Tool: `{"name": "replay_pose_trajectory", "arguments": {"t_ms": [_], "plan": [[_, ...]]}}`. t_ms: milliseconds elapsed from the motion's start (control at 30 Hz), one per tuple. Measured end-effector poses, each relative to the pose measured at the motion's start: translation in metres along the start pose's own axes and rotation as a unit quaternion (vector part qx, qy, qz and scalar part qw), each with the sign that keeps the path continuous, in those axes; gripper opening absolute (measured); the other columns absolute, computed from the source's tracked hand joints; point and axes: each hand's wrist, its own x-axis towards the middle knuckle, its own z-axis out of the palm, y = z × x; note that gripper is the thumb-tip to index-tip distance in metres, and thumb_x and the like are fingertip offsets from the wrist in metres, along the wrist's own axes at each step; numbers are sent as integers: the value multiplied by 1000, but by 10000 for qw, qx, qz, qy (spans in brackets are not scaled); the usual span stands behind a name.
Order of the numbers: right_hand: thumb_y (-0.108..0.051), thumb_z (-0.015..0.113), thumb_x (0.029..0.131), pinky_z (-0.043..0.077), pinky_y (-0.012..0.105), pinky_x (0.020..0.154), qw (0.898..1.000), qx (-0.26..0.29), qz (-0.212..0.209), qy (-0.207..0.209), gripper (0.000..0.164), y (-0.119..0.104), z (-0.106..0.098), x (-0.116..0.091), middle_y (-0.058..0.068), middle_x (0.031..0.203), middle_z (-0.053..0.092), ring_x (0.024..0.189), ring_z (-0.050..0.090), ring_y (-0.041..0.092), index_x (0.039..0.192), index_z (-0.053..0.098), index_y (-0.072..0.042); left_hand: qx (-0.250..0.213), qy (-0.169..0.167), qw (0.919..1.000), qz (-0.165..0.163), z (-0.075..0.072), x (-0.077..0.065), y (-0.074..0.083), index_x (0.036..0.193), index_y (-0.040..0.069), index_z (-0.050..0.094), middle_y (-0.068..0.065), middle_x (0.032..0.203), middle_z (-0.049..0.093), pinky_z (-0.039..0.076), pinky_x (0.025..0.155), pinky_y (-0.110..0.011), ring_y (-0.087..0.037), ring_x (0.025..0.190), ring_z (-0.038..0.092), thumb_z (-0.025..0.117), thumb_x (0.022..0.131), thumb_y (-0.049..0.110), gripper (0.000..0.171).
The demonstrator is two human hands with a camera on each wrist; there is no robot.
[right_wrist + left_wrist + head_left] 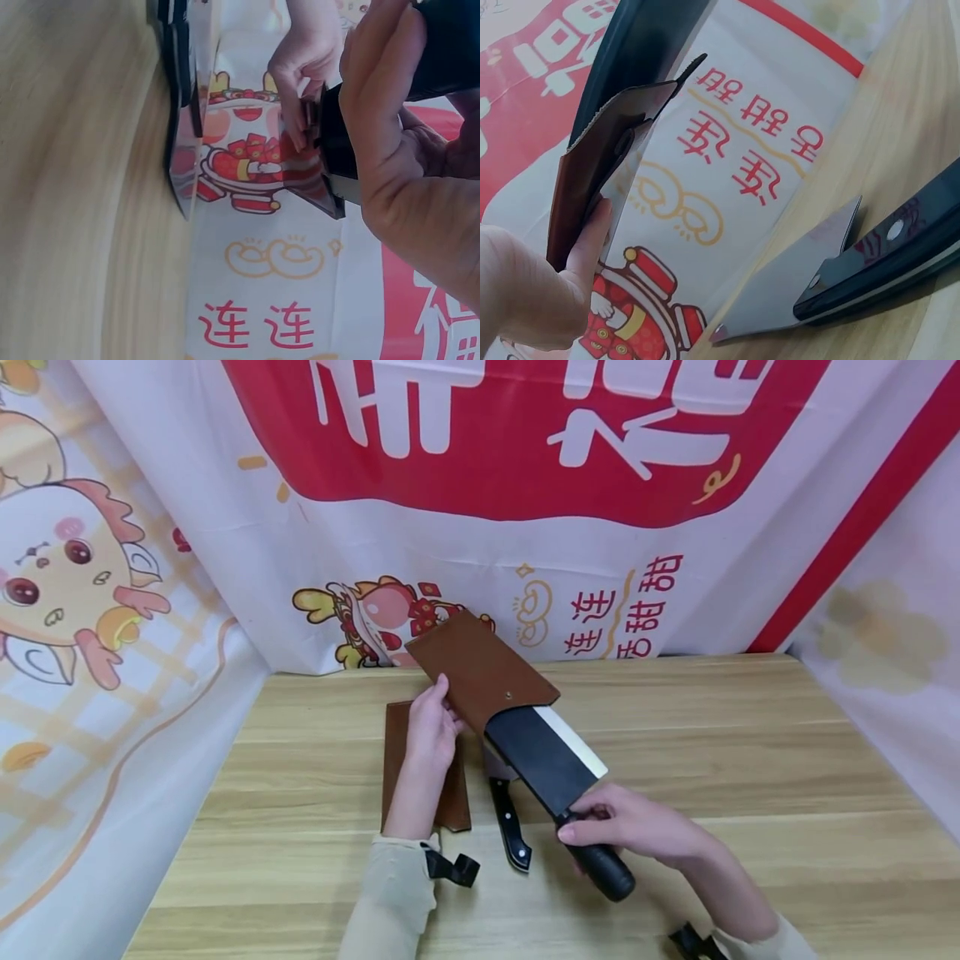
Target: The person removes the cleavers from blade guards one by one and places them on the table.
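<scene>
A cleaver (547,756) with a dark blade and a pale edge is partly inside a brown leather sheath (483,672), held tilted above the table. My left hand (432,727) grips the sheath by its left side, thumb on top; in the left wrist view the same hand (536,289) pinches the sheath's edge (592,165). My right hand (637,827) holds the cleaver's black handle (606,870), fingers curled round it. The blade's far part is hidden in the sheath.
Below the sheath lies a second knife with a black riveted handle (512,827) and a bare blade (780,292). Another brown sheath (453,793) lies flat under my left forearm. A printed cloth (480,552) hangs behind the wooden table (712,735).
</scene>
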Motion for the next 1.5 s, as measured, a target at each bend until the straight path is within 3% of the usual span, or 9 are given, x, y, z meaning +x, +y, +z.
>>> {"name": "replay_pose_trajectory", "arguments": {"t_ms": [233,467,633,867,1500], "plan": [[-12,59,104,56,27,68,9991,-96,-404,46,27,-11,2,-7,17,75,72,69,71,24,87,68,7,-109,32,9999,79,-3,1,3,125,1,55,-5,99,68,51,84,-37,-19,94,67,44,113,23,27],[-8,58,103,59,34,58,9991,45,-396,111,23,-20,-2,-18,14,70,72,61,71,23,90,72,4,-102,183,9997,98,-10,4,8,132,1,55,-7,106,67,51,85,-38,-21,98,66,44,113,26,33],[-4,56,103,59,40,51,9987,165,-479,4,21,-24,-6,-27,16,68,70,58,69,18,95,73,4,-172,233,9993,216,-19,8,15,121,5,55,-4,96,68,52,80,-35,-18,90,67,42,113,26,26],[1,51,102,58,37,49,9967,293,-745,-137,22,-27,-10,-36,28,69,65,58,67,21,102,73,5,-192,200,9993,236,-23,9,20,115,7,54,-2,88,69,52,78,-35,-17,85,68,42,113,25,21],[7,46,102,56,40,43,9932,-7,-1045,513,30,-34,-28,-62,21,68,69,58,69,16,107,75,1,-283,433,9980,354,-24,10,19,117,5,55,-2,94,68,50,83,-34,-16,88,67,42,112,20,20]]}}
